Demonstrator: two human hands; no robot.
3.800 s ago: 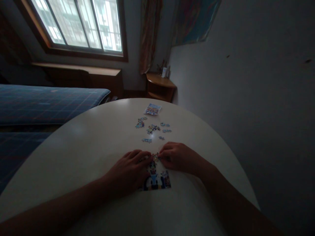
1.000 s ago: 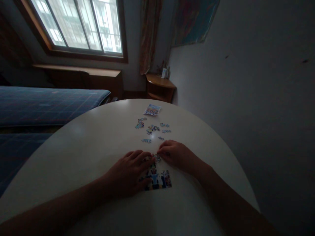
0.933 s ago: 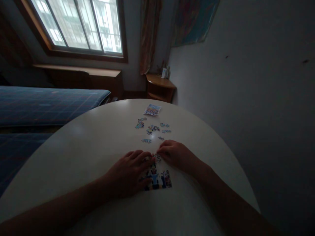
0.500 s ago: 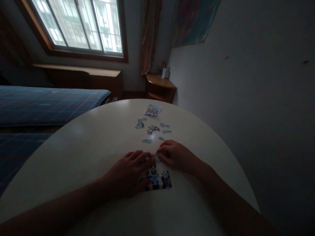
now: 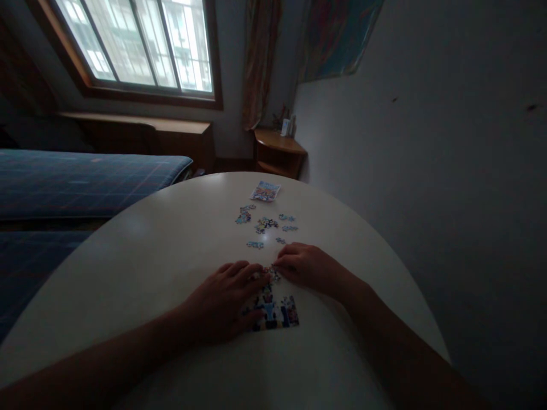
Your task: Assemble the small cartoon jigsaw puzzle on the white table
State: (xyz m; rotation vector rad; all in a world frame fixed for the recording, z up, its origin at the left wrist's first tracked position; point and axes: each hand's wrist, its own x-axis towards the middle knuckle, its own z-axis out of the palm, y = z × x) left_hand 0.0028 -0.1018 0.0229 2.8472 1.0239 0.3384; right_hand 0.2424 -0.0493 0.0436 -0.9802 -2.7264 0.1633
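Observation:
A partly joined colourful jigsaw [image 5: 276, 312] lies on the round white table [image 5: 162, 250] near me. My left hand [image 5: 224, 299] rests flat on the jigsaw's left side, fingers stretched toward its top edge. My right hand [image 5: 305, 266] is curled at the top of the jigsaw, its fingertips pinched at a small piece [image 5: 272, 274] where both hands meet. Several loose pieces [image 5: 267, 224] are scattered further out on the table.
A small printed picture card [image 5: 265, 191] lies beyond the loose pieces near the table's far edge. A blue checked bed [image 5: 81, 179] stands to the left. A wooden corner shelf [image 5: 280, 151] and a window [image 5: 141, 42] are behind; a wall runs along the right.
Since 3.8 s ago my right hand has shifted slightly away from me along the jigsaw's top. Over the last second both hands have stayed almost still.

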